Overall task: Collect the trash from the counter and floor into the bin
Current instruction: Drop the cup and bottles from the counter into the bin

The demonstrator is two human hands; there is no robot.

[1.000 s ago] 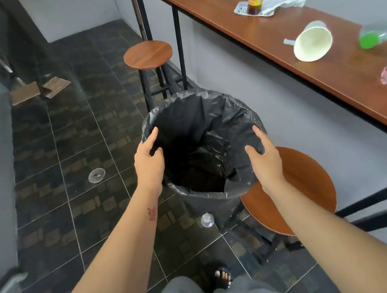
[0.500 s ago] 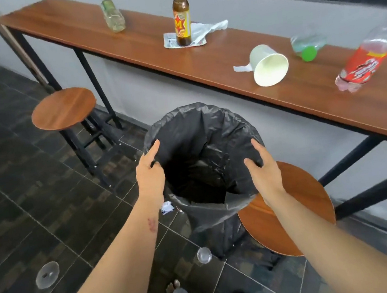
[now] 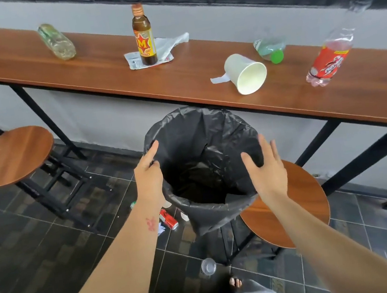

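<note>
Nearest to me a clear plastic cup [image 3: 208, 266] lies on the dark floor. My left hand [image 3: 148, 175] pinches the rim of the black bag lining the bin [image 3: 202, 145], while my right hand [image 3: 266, 170] is spread wide beside the rim, holding nothing. Beyond, on the wooden counter [image 3: 100, 67], a paper cup [image 3: 247, 75] lies tipped and a brown bottle [image 3: 143, 35] stands upright.

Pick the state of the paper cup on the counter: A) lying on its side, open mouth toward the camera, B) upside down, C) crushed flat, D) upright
A: the paper cup lies on its side on the counter, its round open mouth facing the camera.
</note>
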